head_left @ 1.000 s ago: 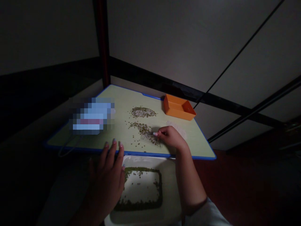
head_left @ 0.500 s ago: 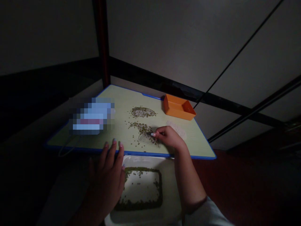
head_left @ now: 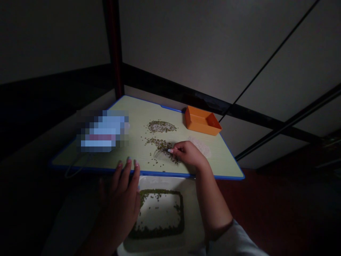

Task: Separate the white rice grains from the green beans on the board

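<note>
My right hand (head_left: 184, 152) is over the nearer heap of small green beans and pale grains (head_left: 160, 143), thumb and fingers pinched together. A thin, see-through curved shape (head_left: 160, 155) shows beside its fingertips; whether the hand holds it I cannot make out. Behind lies a second mixed heap (head_left: 161, 126). Pale grains (head_left: 199, 146) are spread to the right of the hand. My left hand (head_left: 124, 193) is open, fingers spread, at the table's front edge. Beside it is a white tub (head_left: 193, 209) with green beans (head_left: 160, 233) lying mostly along its inner edges.
An orange open box (head_left: 202, 124) stands at the back right of the yellow table (head_left: 138, 110), which has a blue rim. At the left lies a bright, pixelated object (head_left: 103, 131) with a pale cord (head_left: 70, 170). Walls stand close behind.
My right hand has shifted slightly left over the nearer heap, still pinched, and the see-through shape has moved left with it. My left hand has stayed nearly in place.
</note>
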Demonstrator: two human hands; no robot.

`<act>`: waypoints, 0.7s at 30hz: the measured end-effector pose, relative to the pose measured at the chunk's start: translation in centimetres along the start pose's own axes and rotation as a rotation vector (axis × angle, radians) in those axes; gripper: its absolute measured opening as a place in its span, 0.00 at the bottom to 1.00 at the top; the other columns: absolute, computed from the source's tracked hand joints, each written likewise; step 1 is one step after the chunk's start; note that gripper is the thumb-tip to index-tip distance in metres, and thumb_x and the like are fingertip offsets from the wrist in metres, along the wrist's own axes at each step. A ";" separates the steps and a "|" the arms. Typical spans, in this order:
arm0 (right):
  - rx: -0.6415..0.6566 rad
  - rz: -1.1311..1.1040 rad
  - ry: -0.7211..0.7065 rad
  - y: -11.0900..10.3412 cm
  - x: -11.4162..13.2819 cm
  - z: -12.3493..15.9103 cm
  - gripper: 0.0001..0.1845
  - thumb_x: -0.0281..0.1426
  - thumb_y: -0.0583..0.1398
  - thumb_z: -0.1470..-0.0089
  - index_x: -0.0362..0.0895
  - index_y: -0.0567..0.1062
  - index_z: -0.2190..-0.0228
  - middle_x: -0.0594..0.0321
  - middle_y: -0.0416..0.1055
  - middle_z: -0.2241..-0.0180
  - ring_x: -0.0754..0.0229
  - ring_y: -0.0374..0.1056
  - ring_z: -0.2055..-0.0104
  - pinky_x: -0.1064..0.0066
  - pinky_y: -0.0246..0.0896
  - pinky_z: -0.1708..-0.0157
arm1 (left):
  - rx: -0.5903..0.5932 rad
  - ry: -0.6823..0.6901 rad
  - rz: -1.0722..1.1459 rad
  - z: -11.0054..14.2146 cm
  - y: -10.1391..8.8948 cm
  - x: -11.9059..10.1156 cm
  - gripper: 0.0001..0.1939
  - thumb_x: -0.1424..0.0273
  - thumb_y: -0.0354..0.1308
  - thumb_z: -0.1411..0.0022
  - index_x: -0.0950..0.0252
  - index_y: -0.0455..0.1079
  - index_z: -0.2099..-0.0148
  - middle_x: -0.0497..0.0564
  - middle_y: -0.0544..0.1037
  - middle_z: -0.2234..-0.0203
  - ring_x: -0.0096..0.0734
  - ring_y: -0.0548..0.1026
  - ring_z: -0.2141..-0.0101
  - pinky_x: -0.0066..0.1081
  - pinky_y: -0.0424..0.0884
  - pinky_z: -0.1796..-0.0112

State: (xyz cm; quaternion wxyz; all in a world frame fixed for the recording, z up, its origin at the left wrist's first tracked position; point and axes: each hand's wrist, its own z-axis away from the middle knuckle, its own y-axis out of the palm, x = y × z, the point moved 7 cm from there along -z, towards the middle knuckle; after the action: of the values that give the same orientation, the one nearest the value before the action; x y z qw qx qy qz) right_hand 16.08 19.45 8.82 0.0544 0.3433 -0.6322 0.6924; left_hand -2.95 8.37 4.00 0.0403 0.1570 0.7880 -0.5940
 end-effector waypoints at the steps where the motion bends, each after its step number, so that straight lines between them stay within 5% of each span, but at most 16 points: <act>1: 0.004 -0.011 0.002 0.1 0.1 -0.1 0.19 0.39 0.54 0.43 0.40 0.73 0.79 0.68 0.62 0.83 0.69 0.51 0.79 0.74 0.42 0.77 | -0.002 0.001 -0.001 0.0 0.0 0.0 0.29 0.72 0.38 0.38 0.61 0.45 0.34 0.57 0.54 0.34 0.49 0.48 0.34 0.65 0.50 0.42; 12: -0.001 0.050 -0.027 0.4 1.3 -1.1 0.20 0.38 0.55 0.42 0.40 0.69 0.81 0.69 0.57 0.84 0.69 0.48 0.79 0.72 0.39 0.76 | 0.013 0.006 0.002 0.0 0.2 0.4 0.32 0.73 0.38 0.39 0.57 0.39 0.33 0.55 0.53 0.34 0.46 0.47 0.34 0.66 0.49 0.42; 21: -0.028 0.118 -0.124 0.6 2.6 -2.2 0.17 0.34 0.57 0.43 0.41 0.68 0.81 0.65 0.61 0.78 0.68 0.52 0.74 0.73 0.43 0.73 | 0.016 -0.030 0.027 0.3 0.0 1.2 0.34 0.73 0.41 0.40 0.54 0.35 0.33 0.60 0.44 0.32 0.54 0.40 0.33 0.65 0.54 0.44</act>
State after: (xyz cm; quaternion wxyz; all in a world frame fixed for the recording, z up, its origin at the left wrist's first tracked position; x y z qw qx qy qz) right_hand 12.94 20.46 9.84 -0.0210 0.3469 -0.6633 0.6628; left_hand -4.14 8.28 3.61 0.0590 0.1588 0.7802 -0.6021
